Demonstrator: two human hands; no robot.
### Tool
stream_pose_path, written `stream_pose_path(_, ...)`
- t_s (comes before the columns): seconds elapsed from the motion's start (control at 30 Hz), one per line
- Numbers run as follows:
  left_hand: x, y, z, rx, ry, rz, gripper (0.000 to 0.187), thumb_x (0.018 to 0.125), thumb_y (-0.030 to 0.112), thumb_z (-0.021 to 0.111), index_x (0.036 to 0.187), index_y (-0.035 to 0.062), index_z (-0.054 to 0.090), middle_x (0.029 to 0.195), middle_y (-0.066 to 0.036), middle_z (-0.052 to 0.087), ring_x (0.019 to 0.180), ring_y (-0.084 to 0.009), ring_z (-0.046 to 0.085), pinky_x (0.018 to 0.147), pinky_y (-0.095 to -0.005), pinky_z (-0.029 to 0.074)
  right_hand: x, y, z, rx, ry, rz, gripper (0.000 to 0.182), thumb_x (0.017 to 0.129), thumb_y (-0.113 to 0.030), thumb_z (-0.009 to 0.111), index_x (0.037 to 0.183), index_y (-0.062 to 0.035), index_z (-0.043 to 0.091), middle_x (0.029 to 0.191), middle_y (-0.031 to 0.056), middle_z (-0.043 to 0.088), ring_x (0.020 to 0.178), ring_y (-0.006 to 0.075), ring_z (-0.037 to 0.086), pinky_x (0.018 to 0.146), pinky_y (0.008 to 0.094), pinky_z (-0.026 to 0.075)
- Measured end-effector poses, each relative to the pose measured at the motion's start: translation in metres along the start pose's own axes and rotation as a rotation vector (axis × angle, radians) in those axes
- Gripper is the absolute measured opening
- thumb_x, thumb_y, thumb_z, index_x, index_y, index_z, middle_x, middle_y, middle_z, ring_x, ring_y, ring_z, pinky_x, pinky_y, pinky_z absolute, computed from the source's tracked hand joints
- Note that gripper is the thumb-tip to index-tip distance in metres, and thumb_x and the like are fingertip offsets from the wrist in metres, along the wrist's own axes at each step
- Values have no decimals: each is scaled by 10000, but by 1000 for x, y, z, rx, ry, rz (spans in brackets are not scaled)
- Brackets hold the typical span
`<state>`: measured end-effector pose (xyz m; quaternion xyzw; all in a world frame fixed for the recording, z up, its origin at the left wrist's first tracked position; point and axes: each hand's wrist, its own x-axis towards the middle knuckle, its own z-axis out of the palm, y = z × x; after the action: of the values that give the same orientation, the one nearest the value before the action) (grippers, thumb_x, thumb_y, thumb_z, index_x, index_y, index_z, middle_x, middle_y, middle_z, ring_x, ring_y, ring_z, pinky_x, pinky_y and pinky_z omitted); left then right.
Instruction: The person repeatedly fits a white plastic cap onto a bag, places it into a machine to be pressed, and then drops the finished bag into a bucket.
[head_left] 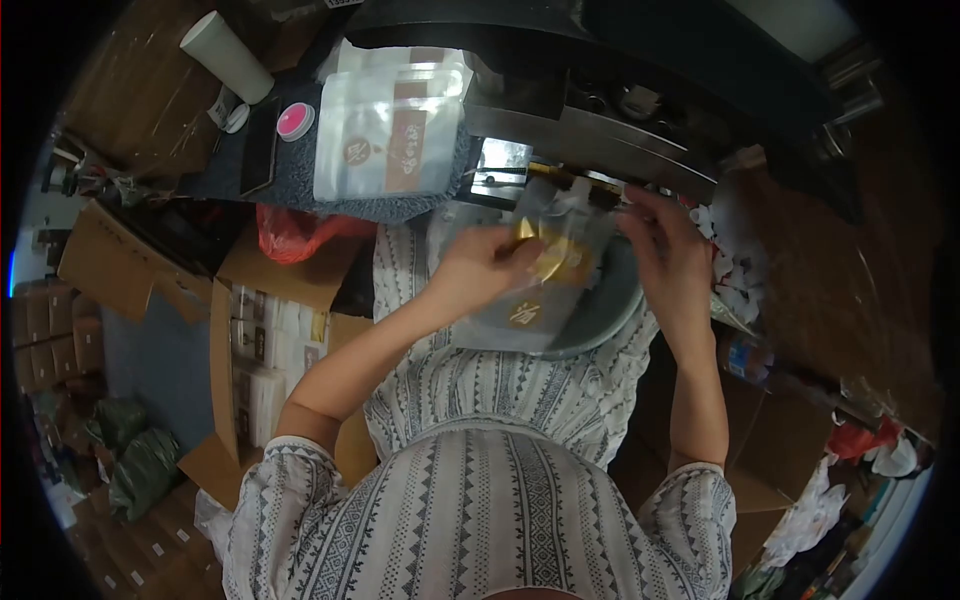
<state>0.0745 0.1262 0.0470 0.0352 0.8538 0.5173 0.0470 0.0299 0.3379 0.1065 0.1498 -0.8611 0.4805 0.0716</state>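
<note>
My left hand (487, 262) is closed on a translucent pouch (560, 215) with a gold part, held over my lap. Close to the pouch's right side, my right hand (662, 232) has its fingers bent and partly apart; nothing shows between them. Beneath the hands, a grey-green basin (610, 300) rests on my lap, and another pouch with a gold mark (522, 318) lies over its left part. Flat silvery pouches with brown labels (375, 130) are stacked on a grey towel, up and left of my hands.
A dark machine with a metal edge (640, 130) stands ahead of my hands. On the left are a white cup (226, 57), a pink round tin (295, 121), a red plastic bag (300, 232) and an open carton of packets (262, 350). Brown cardboard (800, 430) is at the right.
</note>
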Motion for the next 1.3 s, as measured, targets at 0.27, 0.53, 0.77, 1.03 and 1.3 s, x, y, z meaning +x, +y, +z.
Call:
stream_pose_path(0.27,29,0,8,-651,-53,-355,314,906,248,639,1057,-27,642,909,-134,677,724,-179,647,645,-297,511,-5,76,-44,-732,118,82,212,852,-66,593,1057,-24,632,953,191,670,864,363,654,749,417,517)
stream_pose_path(0.53,-7,-60,-65,1219,533,382,327,831,169,658,1122,32,601,1047,-153,624,1031,-331,580,854,-397,455,0,76,-61,-671,-56,301,207,808,-93,638,1000,-31,590,981,176,652,912,400,622,773,457,497)
stream_pose_path(0.77,-40,-20,-64,698,567,151,199,796,-1,617,975,75,659,878,-93,622,766,-308,626,634,-375,488,-8,-15,-21,11,-201,10,264,775,18,680,1035,-19,646,976,126,666,844,252,649,725,335,526)
stream_pose_path(1.03,-49,21,-42,433,195,277,124,793,14,656,917,22,659,815,-127,619,650,-294,614,574,-335,487,-1,-28,19,8,-335,-345,230,790,2,675,1017,-32,667,998,89,674,879,245,652,753,339,535)
stream_pose_path(1.3,-38,21,-24,461,267,277,79,803,89,668,863,44,643,768,-100,611,657,-306,617,555,-390,482,-5,-23,-10,-159,-216,-259,245,785,-2,681,1029,-26,667,995,106,674,884,265,658,748,339,534)
